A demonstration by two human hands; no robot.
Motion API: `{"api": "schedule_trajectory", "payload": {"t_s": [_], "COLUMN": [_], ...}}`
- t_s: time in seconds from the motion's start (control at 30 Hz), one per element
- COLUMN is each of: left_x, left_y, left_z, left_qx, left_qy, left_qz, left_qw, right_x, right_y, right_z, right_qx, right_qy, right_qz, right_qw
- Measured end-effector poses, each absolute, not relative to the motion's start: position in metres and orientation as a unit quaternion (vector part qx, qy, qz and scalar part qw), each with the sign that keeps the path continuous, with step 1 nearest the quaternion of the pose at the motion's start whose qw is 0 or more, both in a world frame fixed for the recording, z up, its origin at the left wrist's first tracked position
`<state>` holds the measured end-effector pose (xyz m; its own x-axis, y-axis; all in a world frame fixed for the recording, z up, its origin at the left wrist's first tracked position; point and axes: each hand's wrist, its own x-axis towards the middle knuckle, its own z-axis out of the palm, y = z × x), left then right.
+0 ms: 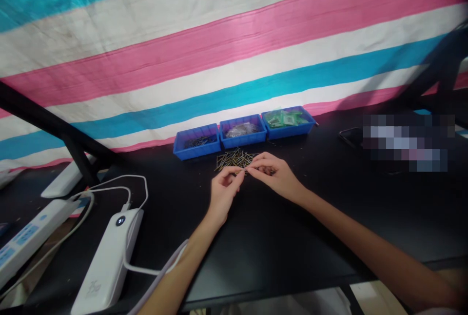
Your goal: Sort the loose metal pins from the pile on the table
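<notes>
My left hand [224, 190] and my right hand [275, 174] meet fingertip to fingertip just in front of a pile of screws [236, 158] on the black table. Both hands are closed in a pinch; what lies between the fingertips is too small to make out. Behind the pile stand three blue bins side by side: the left bin [198, 152] holds dark screws, the middle bin [244, 139] holds clear plastic bags, and the right bin [291, 131] holds green packets.
A white power bank [106, 266] with a cable lies on the left of the table [256, 256], near a power strip [32, 232]. A phone [351, 137] lies at the right, beside a blurred patch. A striped sheet [219, 51] hangs behind.
</notes>
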<state>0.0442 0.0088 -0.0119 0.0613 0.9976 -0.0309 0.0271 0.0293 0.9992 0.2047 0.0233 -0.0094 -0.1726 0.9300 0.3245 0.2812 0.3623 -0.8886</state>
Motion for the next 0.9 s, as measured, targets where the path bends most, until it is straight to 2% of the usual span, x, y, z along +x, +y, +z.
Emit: {"api": "schedule_trajectory", "payload": {"t_s": [0.13, 0.3, 0.63, 0.9], "left_x": [0.045, 0.047, 0.047, 0.046], "left_y": [0.009, 0.009, 0.010, 0.007], "left_z": [-0.012, -0.016, -0.021, -0.019], "left_qx": [0.517, 0.556, 0.640, 0.658], "left_qy": [0.505, 0.477, 0.458, 0.456], "left_qz": [0.465, 0.440, 0.447, 0.465], "left_qw": [0.511, 0.519, 0.424, 0.377], "right_x": [0.204, 0.203, 0.204, 0.196], "right_y": [0.023, 0.021, 0.019, 0.016], "right_z": [-0.012, -0.015, -0.009, -0.006], "right_qx": [-0.456, -0.443, -0.431, -0.419], "right_qy": [-0.672, -0.643, -0.697, -0.715], "right_qz": [0.340, 0.392, 0.354, 0.327], "right_qw": [0.474, 0.488, 0.450, 0.453]}}
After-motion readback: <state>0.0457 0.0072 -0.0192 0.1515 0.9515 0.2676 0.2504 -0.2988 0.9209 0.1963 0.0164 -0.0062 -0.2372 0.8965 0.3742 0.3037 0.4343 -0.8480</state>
